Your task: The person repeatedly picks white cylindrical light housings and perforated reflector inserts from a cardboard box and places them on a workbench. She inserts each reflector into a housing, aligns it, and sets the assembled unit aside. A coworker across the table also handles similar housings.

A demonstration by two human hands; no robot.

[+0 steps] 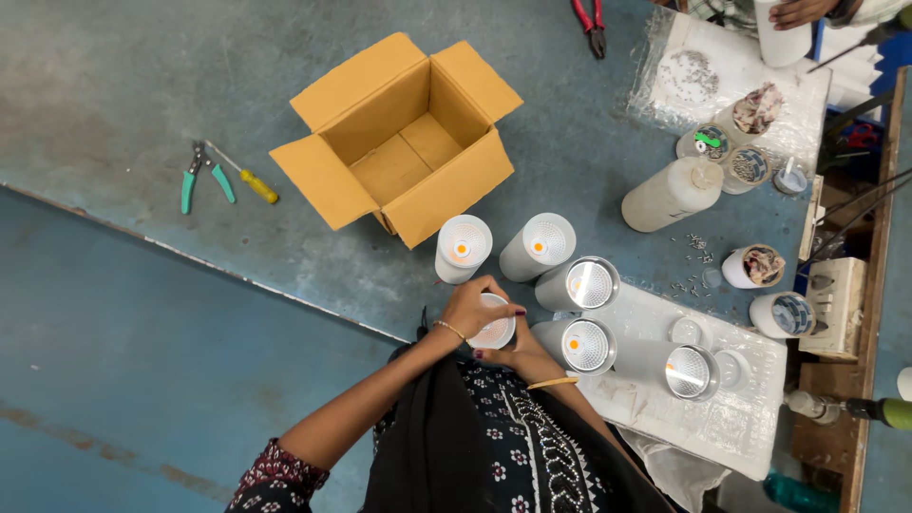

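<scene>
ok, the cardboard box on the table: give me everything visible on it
The cardboard box is plain brown corrugated card, sitting upright on the blue-grey table with all four top flaps folded outward. It looks empty; the inner bottom flaps and their seam show. It sits turned at an angle to the table edge. No hand touches it. Green-handled pliers lie apart to its left, and a white cylindrical lamp housing stands just by its near corner; whether they touch is unclear.

Around the one open cardboard box [404, 142], six white cylindrical lamps [464, 248] and two pliers [206, 173] are counted.
</scene>
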